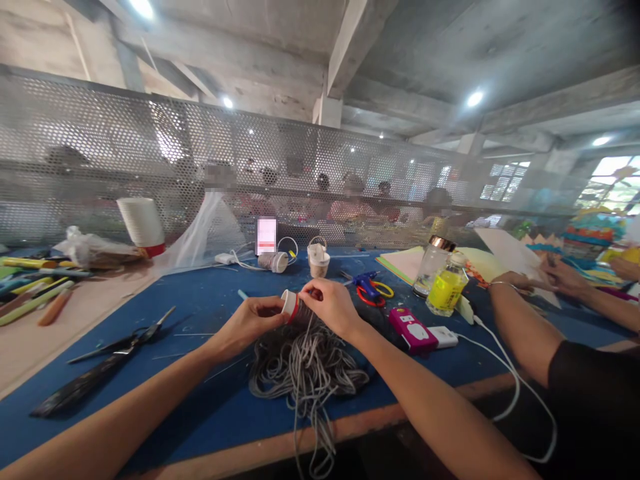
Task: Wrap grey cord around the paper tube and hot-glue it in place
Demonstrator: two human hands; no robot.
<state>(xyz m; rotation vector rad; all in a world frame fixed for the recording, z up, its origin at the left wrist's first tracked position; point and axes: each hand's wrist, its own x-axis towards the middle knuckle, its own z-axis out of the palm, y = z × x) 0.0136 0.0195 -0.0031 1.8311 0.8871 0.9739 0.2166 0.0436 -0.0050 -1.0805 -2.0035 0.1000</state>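
Note:
My left hand (pixel 256 320) grips a small white paper cup (pixel 289 305) by its rim end, thumb and fingers closed round it. The cup lies tilted on its side, with a red band near the rim and grey cord around its body. My right hand (pixel 331 308) is pinched at the cup's other side, on the grey cord (pixel 315 367) that runs down from it. Most of that cord lies in a loose heap under my hands, some strands hanging over the table's front edge. The fingertips of my right hand partly hide the cup.
Black scissors (pixel 110 353) lie at left, blue snips (pixel 367 285) and red-yellow scissors (pixel 383 292) at right. Behind stand a small cup with a handle (pixel 318 259) and a phone (pixel 267 235). A glass jar (pixel 433 267), yellow bottle (pixel 447 288) and magenta box (pixel 413 330) are right, near a co-worker's arm (pixel 525 327).

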